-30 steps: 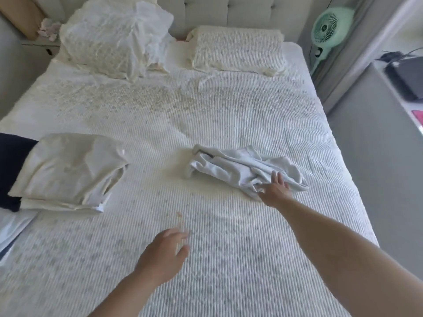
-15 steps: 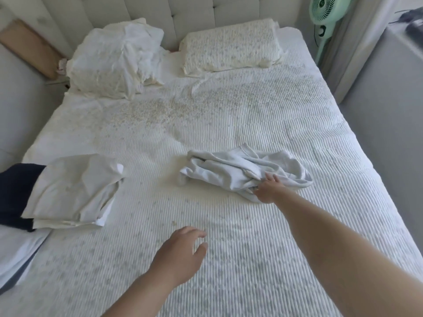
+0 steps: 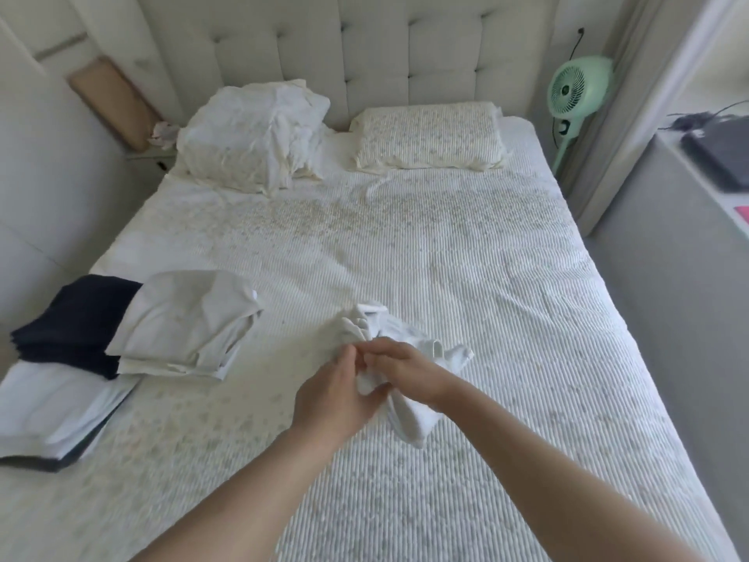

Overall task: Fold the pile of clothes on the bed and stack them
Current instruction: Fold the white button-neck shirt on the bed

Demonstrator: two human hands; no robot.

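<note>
Both forearms reach forward from the lower edge of the view and meet over the middle of the bed (image 3: 466,277). The left hand (image 3: 336,393) and the right hand (image 3: 407,369) are now together, fingers curled and grasping the crumpled white garment (image 3: 409,411) between them; half a second earlier only the right hand touched it, while the left hand hovered empty and apart, nearer the foot of the bed. The garment, previously spread in a loose heap flat on the bedcover, is now gathered into a tighter bunch; one end hangs below the hands toward the viewer and the rest trails beyond them, still resting on the bedcover. It has also been drawn nearer to the viewer than before.

To the left, near the bed's edge, lies the stack of folded clothes: a pale blue folded piece (image 3: 52,415) nearest, a dark navy folded piece (image 3: 77,318) partly over it, and a cream folded piece (image 3: 186,322) overlapping the navy one on its right side. These keep the same arrangement as in the earlier frames.

Farther off, two pillows rest against the tufted headboard (image 3: 405,46): a rumpled pillow (image 3: 251,135) on the left and a flat pillow (image 3: 429,135) on the right. A mint-green fan (image 3: 577,85) stands beside the bed's far right corner.
</note>
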